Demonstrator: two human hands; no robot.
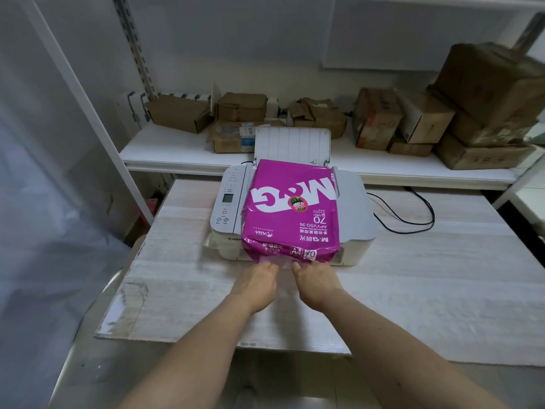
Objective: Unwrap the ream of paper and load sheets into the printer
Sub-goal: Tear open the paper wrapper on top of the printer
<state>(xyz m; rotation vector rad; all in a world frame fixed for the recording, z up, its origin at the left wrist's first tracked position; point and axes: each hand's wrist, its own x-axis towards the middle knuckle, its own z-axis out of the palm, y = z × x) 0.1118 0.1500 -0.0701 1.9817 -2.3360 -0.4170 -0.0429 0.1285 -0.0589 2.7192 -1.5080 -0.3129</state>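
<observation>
A ream of paper [290,208] in a magenta wrapper with white lettering lies flat on top of a white printer [227,202]. The printer's rear paper support [292,144] stands raised behind the ream. My left hand [256,286] and my right hand [315,280] are side by side at the ream's near end. The fingers of both pinch the wrapper's lower edge flap, where the plastic looks pale and loose. The fingertips are partly hidden under the flap.
The printer sits on a pale wood-grain table [413,276]. A black cable [413,214] loops to its right. Behind, a white shelf [165,149] carries several brown cardboard boxes [477,107]. A white shelf upright [88,113] slants at the left.
</observation>
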